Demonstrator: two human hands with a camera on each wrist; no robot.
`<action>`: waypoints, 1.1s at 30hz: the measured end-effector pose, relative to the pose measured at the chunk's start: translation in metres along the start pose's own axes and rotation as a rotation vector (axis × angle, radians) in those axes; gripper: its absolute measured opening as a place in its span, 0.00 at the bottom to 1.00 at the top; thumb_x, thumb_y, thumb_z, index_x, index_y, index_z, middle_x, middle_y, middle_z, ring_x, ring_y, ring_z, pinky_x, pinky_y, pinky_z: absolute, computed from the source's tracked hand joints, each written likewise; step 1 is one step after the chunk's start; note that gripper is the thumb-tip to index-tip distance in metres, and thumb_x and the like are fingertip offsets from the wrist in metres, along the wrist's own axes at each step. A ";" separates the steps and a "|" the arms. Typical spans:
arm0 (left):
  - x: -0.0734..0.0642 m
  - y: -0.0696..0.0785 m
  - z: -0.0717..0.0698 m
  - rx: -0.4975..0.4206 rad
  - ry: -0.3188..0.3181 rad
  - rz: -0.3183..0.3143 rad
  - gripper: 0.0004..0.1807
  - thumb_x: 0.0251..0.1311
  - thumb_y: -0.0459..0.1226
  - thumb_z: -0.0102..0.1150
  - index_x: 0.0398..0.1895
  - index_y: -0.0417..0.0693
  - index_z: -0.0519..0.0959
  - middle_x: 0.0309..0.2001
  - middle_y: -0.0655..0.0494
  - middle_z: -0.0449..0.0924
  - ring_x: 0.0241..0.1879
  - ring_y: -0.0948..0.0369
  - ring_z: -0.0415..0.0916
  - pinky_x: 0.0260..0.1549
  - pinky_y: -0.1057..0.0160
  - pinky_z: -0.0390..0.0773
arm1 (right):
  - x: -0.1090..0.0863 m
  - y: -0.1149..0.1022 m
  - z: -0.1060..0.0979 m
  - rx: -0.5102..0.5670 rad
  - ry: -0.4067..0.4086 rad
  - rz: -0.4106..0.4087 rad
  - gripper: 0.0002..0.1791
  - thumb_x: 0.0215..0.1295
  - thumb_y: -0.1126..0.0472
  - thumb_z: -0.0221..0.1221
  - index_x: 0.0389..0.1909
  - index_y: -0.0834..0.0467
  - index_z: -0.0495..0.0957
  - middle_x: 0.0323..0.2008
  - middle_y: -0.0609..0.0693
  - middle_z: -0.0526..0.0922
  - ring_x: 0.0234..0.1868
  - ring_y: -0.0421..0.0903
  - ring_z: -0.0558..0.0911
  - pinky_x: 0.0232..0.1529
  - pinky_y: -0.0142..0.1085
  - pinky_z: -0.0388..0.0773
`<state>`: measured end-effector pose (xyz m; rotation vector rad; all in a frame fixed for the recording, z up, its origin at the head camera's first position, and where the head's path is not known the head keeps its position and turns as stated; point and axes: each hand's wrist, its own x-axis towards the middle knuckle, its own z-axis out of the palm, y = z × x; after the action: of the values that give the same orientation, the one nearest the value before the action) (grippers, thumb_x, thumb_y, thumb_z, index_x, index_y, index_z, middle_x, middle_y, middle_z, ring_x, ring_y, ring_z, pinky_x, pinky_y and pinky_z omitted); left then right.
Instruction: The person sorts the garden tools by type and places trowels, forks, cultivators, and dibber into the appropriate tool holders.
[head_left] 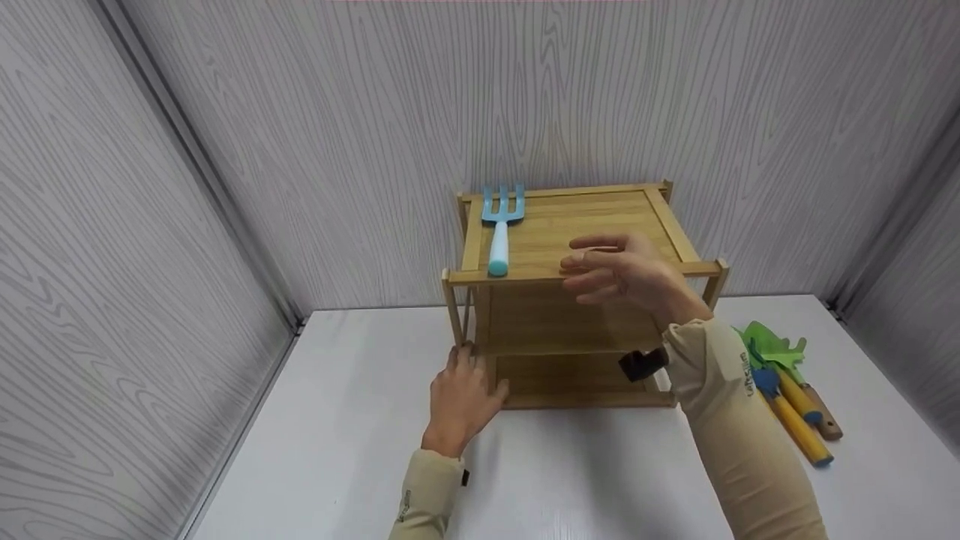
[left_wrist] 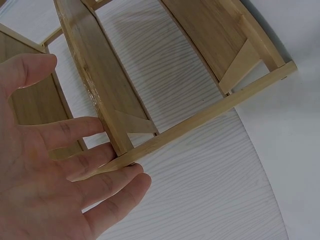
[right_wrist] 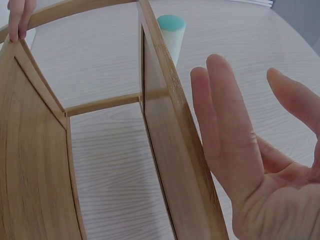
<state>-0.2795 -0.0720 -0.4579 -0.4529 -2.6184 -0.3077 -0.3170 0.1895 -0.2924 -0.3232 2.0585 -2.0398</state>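
Observation:
A wooden tiered rack (head_left: 592, 214) stands on the white table against the back wall. On its top board, at the left, lies a light-blue garden hand fork (head_left: 500, 244), tines toward the wall. My left hand (head_left: 463, 394) is at the rack's left front post. In the left wrist view, its extended fingertips touch the wooden frame (left_wrist: 200, 115) and the thumb stands away. Above the front of the top board is my right hand (head_left: 622, 274), fingers loosely extended and holding nothing. The fork's teal handle end (right_wrist: 171, 23) shows beyond the board's edge in the right wrist view.
Several garden tools lie in a pile right of the rack, among them a green-headed tool (head_left: 772, 345) and a yellow handle (head_left: 804, 433). White table surface (head_left: 337, 420) extends left and in front. Wood-grain panels (head_left: 337, 150) enclose the back and sides.

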 end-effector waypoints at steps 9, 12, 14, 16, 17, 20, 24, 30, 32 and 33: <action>-0.002 -0.003 0.001 0.004 0.036 0.033 0.30 0.62 0.48 0.66 0.54 0.29 0.80 0.56 0.35 0.77 0.55 0.41 0.77 0.36 0.50 0.86 | -0.011 0.014 -0.005 0.040 -0.023 -0.018 0.29 0.74 0.66 0.57 0.71 0.72 0.63 0.53 0.60 0.84 0.43 0.50 0.88 0.44 0.45 0.85; -0.004 -0.005 0.002 0.011 0.079 0.054 0.28 0.60 0.47 0.66 0.52 0.29 0.81 0.54 0.35 0.78 0.53 0.40 0.78 0.33 0.50 0.86 | -0.014 0.018 -0.007 0.047 -0.031 -0.024 0.29 0.74 0.66 0.57 0.71 0.72 0.62 0.55 0.61 0.83 0.44 0.50 0.88 0.45 0.46 0.85; -0.003 -0.005 0.003 0.007 0.091 0.057 0.29 0.60 0.47 0.66 0.52 0.28 0.81 0.54 0.34 0.78 0.53 0.40 0.79 0.32 0.50 0.86 | -0.016 0.021 -0.008 0.050 -0.028 -0.024 0.29 0.74 0.66 0.57 0.71 0.71 0.63 0.55 0.60 0.83 0.45 0.50 0.88 0.45 0.46 0.85; -0.002 -0.004 0.003 -0.001 0.093 0.059 0.29 0.60 0.47 0.66 0.53 0.28 0.80 0.54 0.34 0.78 0.53 0.40 0.78 0.33 0.50 0.86 | -0.018 0.023 -0.011 0.058 -0.022 -0.025 0.28 0.74 0.65 0.57 0.71 0.70 0.63 0.55 0.59 0.83 0.46 0.50 0.88 0.46 0.46 0.85; -0.002 -0.004 0.004 -0.004 0.093 0.059 0.29 0.60 0.47 0.66 0.53 0.28 0.80 0.54 0.34 0.78 0.53 0.40 0.78 0.33 0.50 0.86 | -0.019 0.023 -0.013 0.065 -0.020 -0.028 0.29 0.74 0.65 0.58 0.70 0.70 0.63 0.56 0.59 0.83 0.46 0.51 0.88 0.46 0.47 0.84; -0.001 -0.003 0.005 -0.008 0.086 0.055 0.30 0.60 0.47 0.66 0.53 0.28 0.80 0.54 0.34 0.78 0.54 0.40 0.78 0.33 0.50 0.86 | -0.023 0.026 -0.017 0.078 -0.024 -0.038 0.29 0.74 0.65 0.58 0.70 0.71 0.63 0.57 0.60 0.82 0.48 0.52 0.87 0.47 0.47 0.84; -0.001 -0.002 0.004 -0.007 0.068 0.042 0.30 0.61 0.48 0.66 0.54 0.28 0.80 0.55 0.35 0.77 0.55 0.41 0.78 0.35 0.50 0.86 | -0.026 0.028 -0.020 0.088 -0.028 -0.041 0.29 0.74 0.65 0.58 0.70 0.71 0.64 0.57 0.62 0.81 0.48 0.52 0.87 0.45 0.48 0.85; -0.001 -0.003 0.003 -0.002 0.069 0.042 0.30 0.61 0.48 0.66 0.53 0.28 0.81 0.55 0.35 0.78 0.54 0.41 0.78 0.34 0.50 0.86 | -0.031 0.034 -0.024 0.066 -0.023 -0.019 0.27 0.73 0.63 0.59 0.69 0.69 0.66 0.57 0.63 0.81 0.47 0.51 0.87 0.45 0.46 0.85; -0.001 -0.003 0.004 0.003 0.066 0.046 0.30 0.61 0.48 0.65 0.53 0.28 0.80 0.54 0.35 0.78 0.54 0.41 0.78 0.34 0.50 0.86 | -0.032 0.037 -0.027 0.069 -0.029 -0.017 0.24 0.73 0.64 0.59 0.66 0.67 0.69 0.55 0.62 0.82 0.46 0.51 0.88 0.45 0.46 0.85; -0.001 -0.003 0.004 0.006 0.065 0.047 0.30 0.62 0.48 0.65 0.53 0.28 0.80 0.54 0.35 0.78 0.54 0.41 0.78 0.34 0.50 0.86 | -0.033 0.039 -0.028 0.069 -0.032 -0.016 0.22 0.73 0.64 0.59 0.64 0.66 0.71 0.54 0.61 0.83 0.46 0.51 0.88 0.45 0.46 0.85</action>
<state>-0.2816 -0.0743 -0.4625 -0.4930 -2.5410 -0.2947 -0.2944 0.2263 -0.3307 -0.3592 1.9680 -2.0954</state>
